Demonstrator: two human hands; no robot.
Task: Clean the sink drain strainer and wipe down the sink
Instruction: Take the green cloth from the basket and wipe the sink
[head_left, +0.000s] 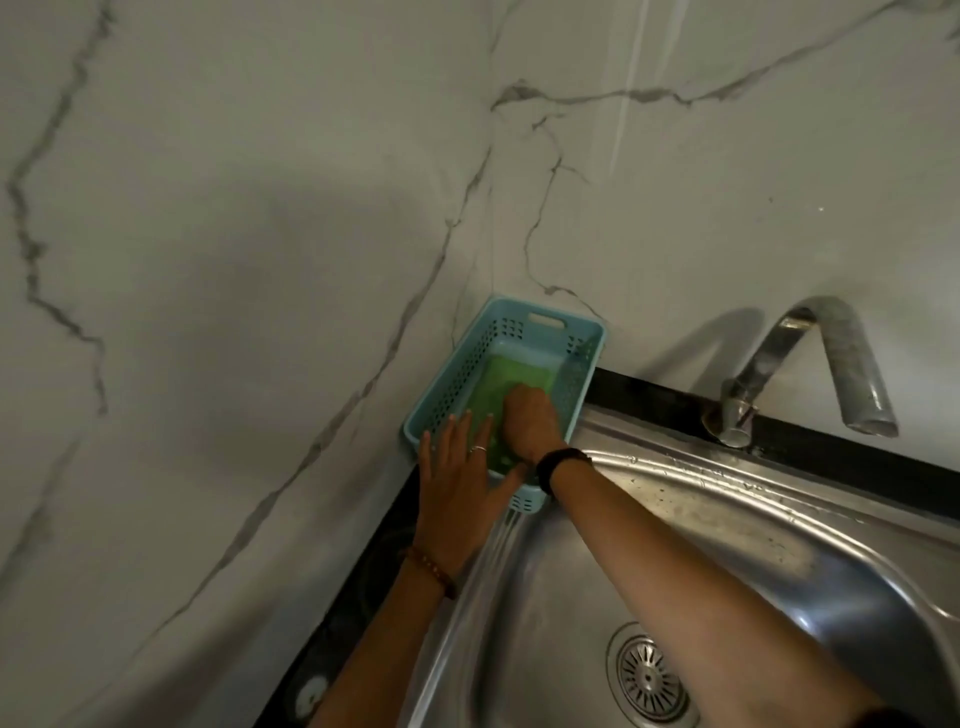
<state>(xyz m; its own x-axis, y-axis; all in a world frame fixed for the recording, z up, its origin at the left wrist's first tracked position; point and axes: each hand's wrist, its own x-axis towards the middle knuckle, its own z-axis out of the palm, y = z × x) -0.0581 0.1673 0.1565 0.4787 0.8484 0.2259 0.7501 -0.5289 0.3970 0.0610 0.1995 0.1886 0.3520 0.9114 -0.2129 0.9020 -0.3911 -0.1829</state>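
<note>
In the head view, both hands are reaching to the far-left corner of the sink (727, 525), where a light blue perforated basket (524, 332) is sitting against the marble wall (208, 260). The left hand (462, 488) is lying wide and flat, its 4 fingers straight and spread, resting on the basket's near-left rim; a ring is showing on 1 finger and a bead bracelet (434, 569) on the wrist. The right hand (527, 421) is reaching down inside the basket, knuckles up, pressing on a green scrub pad (511, 376) lying on the basket floor. Its fingertips are hidden under the hand, so whether it is gripping the pad or only touching it cannot be told. A dark band (561, 467) is circling the right wrist.

The drain strainer (649, 675) is sitting in its hole at the sink bottom, near the lower edge of the view, with its right side covered by the right forearm. The faucet (810, 374) is standing at the sink's back rim, its spout arching over the basin. A small round object at the lower-left counter edge is too blurred to make out.
</note>
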